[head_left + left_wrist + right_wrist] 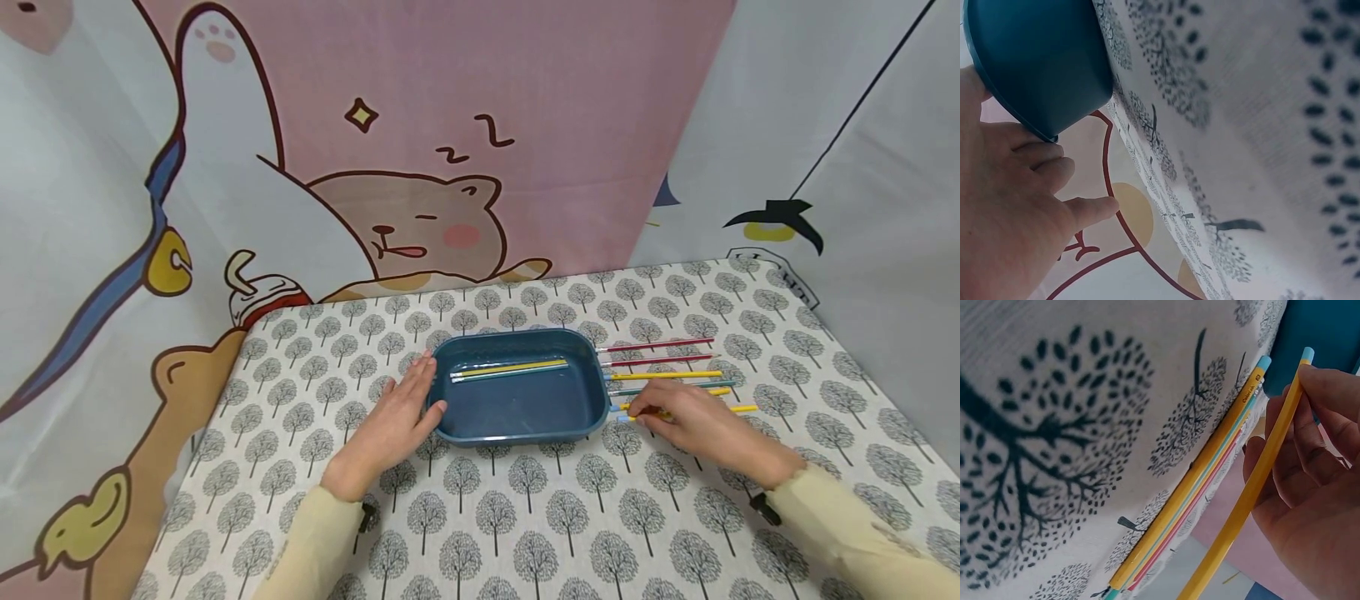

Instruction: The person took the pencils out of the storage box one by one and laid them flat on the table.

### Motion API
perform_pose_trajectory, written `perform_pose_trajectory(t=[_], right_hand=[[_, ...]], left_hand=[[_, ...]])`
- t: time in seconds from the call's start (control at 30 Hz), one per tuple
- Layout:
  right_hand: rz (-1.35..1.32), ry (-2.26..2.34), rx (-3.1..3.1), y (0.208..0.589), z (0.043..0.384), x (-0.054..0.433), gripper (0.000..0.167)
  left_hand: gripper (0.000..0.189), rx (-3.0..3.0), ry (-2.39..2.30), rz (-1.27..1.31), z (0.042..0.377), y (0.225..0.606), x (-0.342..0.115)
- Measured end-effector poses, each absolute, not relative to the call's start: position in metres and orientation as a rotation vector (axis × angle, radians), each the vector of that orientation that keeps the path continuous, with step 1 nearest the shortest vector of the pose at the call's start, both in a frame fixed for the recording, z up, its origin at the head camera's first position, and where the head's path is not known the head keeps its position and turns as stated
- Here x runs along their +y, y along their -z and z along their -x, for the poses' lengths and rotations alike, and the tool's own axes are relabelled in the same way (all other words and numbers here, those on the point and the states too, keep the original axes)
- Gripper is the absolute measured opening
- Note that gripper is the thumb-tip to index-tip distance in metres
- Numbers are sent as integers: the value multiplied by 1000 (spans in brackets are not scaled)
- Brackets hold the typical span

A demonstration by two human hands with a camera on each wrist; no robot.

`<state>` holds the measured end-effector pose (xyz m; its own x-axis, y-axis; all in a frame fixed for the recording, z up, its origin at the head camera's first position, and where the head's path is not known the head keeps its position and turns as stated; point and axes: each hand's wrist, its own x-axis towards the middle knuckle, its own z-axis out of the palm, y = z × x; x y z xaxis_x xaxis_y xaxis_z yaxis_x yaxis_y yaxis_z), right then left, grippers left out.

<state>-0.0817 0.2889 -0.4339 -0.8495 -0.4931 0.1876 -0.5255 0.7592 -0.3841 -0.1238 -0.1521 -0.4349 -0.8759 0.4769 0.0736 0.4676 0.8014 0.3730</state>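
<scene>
Right fingers (pixel 1311 449) pinch a yellow pencil (pixel 1254 487) while straight left fingers (pixel 417 378) touch a blue tray (pixel 517 412) holding two pencils (pixel 517 367).

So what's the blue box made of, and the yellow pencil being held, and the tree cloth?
Blue box: probably plastic, smooth and softly shiny, with rounded, moulded-looking corners.
Yellow pencil: perhaps wood under smooth, slightly shiny paint, but the coating hides what's inside.
Tree cloth: likely woven fabric, dull, with faint thread-like texture close up.
</scene>
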Motion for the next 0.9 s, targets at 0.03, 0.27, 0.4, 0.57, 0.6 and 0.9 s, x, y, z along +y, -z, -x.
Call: perform_pose_trajectory(t=[0.03, 0.27, 0.4, 0.57, 0.6, 0.9], right_hand=[[-832, -664, -2882, 434, 82, 289, 22], [-816, -668, -2940, 437, 83, 291, 22], [-810, -671, -2964, 439, 84, 291, 22], [-807, -673, -2983, 439, 86, 291, 21], [-808, -676, -2987, 440, 87, 291, 20], [-806, -653, -2997, 442, 85, 290, 22]], left_hand=[[71, 2960, -604, -778, 124, 435, -152], [71, 2964, -602, -784, 123, 435, -151], [71, 2948, -606, -790, 123, 432, -152], [73, 2943, -574, -798, 124, 431, -154], [73, 2946, -567, -803, 124, 431, -154], [81, 2968, -498, -842, 128, 428, -155]])
